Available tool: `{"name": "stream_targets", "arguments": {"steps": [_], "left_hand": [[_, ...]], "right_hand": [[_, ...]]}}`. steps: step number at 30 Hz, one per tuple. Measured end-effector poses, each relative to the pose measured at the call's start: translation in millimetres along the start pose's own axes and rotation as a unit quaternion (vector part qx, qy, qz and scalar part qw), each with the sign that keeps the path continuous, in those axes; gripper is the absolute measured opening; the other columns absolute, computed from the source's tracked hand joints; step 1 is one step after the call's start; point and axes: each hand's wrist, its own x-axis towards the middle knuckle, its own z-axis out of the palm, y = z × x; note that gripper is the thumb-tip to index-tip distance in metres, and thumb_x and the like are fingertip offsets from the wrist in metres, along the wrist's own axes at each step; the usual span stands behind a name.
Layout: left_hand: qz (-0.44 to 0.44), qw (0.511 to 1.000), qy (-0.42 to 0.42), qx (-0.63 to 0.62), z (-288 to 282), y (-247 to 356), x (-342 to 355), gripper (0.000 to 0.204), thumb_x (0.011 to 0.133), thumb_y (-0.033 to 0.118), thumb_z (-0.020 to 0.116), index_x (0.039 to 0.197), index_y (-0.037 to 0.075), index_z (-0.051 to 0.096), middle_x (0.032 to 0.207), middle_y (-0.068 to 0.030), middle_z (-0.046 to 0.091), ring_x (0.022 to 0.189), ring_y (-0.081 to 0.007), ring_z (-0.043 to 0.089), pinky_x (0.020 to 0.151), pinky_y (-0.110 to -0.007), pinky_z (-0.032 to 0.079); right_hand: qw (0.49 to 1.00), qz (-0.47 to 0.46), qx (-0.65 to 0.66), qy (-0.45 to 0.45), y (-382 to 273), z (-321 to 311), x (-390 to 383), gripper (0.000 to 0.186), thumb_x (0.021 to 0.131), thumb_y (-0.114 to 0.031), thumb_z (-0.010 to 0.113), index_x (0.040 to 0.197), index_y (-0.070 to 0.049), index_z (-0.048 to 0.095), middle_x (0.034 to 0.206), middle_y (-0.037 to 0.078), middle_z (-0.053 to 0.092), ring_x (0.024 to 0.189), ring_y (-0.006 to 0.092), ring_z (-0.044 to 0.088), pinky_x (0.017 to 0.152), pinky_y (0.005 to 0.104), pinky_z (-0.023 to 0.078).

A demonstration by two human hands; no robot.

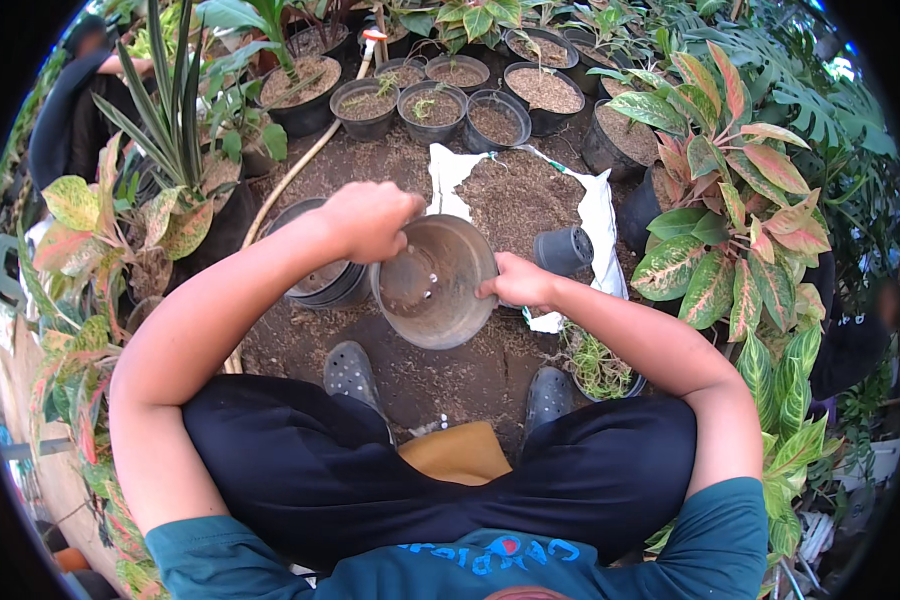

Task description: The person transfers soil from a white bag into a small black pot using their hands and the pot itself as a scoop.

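My right hand point(510, 280) grips the right rim of a round, shallow, soil-stained plastic pot point(425, 310), tilted to show its inside with small holes in the bottom. My left hand point(380, 220) is closed at the pot's upper left rim; what its fingers hold is hidden. A stack of dark pots point(325, 290) stands just left of it. Behind the held pot, a white sack point(600, 230) lies open with brown soil mix point(510, 190) on it, and a small black pot point(562, 250) lies on its side there.
Potted plants point(430, 110) ring the ground, with leafy aglaonemas point(730, 230) on both sides. A hose point(285, 185) runs along the left. A small plant pot point(610, 370) sits by my right shoe point(550, 390). Other people are at the upper left point(70, 120) and far right point(850, 350).
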Motion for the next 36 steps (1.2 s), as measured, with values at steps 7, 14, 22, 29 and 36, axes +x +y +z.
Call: {"name": "stream_targets", "arguments": {"steps": [7, 14, 22, 29, 36], "left_hand": [[0.081, 0.984, -0.155, -0.043, 79.3, 1.6, -2.1, 0.043, 0.093, 0.026, 0.069, 0.128, 0.002, 0.065, 0.109, -0.0225, 0.075, 0.108, -0.0394, 0.072, 0.098, -0.051, 0.054], [0.112, 0.972, -0.202, 0.032, 80.7, 2.3, 6.0, 0.045, 0.096, 0.027, 0.065, 0.135, 0.005, 0.061, 0.107, -0.0210, 0.074, 0.107, -0.0381, 0.072, 0.099, -0.051, 0.053], [0.093, 0.973, -0.207, 0.047, 81.9, -4.7, 31.6, 0.044, 0.095, 0.028, 0.067, 0.134, 0.007, 0.063, 0.109, -0.0198, 0.075, 0.108, -0.0386, 0.071, 0.099, -0.051, 0.051], [0.088, 0.956, -0.259, 0.105, 90.4, 10.7, 50.6, 0.045, 0.096, 0.029, 0.066, 0.138, 0.013, 0.063, 0.119, -0.0194, 0.074, 0.117, -0.0368, 0.069, 0.107, -0.051, 0.048], [0.114, 0.950, -0.265, 0.120, 83.1, 29.5, 79.6, 0.048, 0.097, 0.029, 0.065, 0.142, 0.013, 0.058, 0.133, -0.0161, 0.069, 0.121, -0.0344, 0.068, 0.107, -0.054, 0.050]], "right_hand": [[0.987, 0.066, -0.145, -0.006, 45.3, -6.2, -11.6, 0.027, 0.093, -0.015, 0.069, 0.112, 0.004, 0.073, 0.091, 0.015, 0.073, 0.078, 0.0208, 0.070, 0.078, 0.0387, 0.055], [0.957, 0.028, -0.285, 0.041, 73.4, -22.9, -25.3, 0.045, 0.093, -0.015, 0.066, 0.136, -0.002, 0.062, 0.121, 0.025, 0.073, 0.119, 0.0394, 0.068, 0.102, 0.0470, 0.053], [0.918, 0.005, -0.389, 0.071, 76.9, -35.3, -29.6, 0.032, 0.087, -0.014, 0.065, 0.117, -0.003, 0.069, 0.113, 0.024, 0.074, 0.112, 0.0412, 0.069, 0.095, 0.0518, 0.055], [0.864, -0.065, -0.493, 0.081, 68.9, -34.2, -32.5, 0.027, 0.086, -0.015, 0.066, 0.110, -0.002, 0.068, 0.106, 0.020, 0.074, 0.109, 0.0395, 0.070, 0.098, 0.0504, 0.054], [0.799, -0.140, -0.534, 0.240, 81.6, -69.8, -24.0, 0.042, 0.081, -0.013, 0.073, 0.120, -0.005, 0.058, 0.127, 0.019, 0.056, 0.122, 0.0367, 0.054, 0.097, 0.0513, 0.048]]}}
